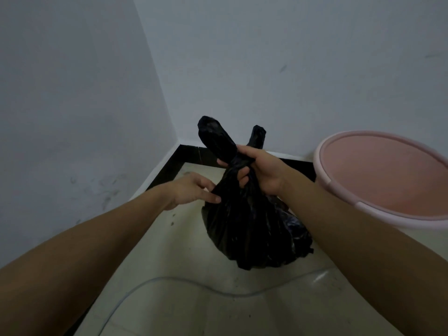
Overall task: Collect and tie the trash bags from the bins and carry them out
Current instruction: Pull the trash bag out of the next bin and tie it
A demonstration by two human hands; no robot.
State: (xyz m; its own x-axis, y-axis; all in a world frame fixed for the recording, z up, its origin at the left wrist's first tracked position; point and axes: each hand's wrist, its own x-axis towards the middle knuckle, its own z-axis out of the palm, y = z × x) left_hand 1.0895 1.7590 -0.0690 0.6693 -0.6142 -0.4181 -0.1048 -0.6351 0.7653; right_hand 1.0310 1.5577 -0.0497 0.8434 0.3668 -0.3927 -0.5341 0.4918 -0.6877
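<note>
A full black trash bag (252,229) hangs just above the pale floor in a room corner. Its neck is gathered, and two twisted ends stick up above it. My right hand (261,170) is shut around the gathered neck and holds the bag up. My left hand (194,190) is at the bag's left side, thumb and fingers pinching the plastic just below the neck. The pink bin (344,190) stands at the right, its inside bare with no liner in view.
Two grey-white walls meet in the corner behind the bag, with a dark skirting strip (169,170) along their base. A thin clear hose or cable (169,280) curves across the tiled floor (184,251) in front of me.
</note>
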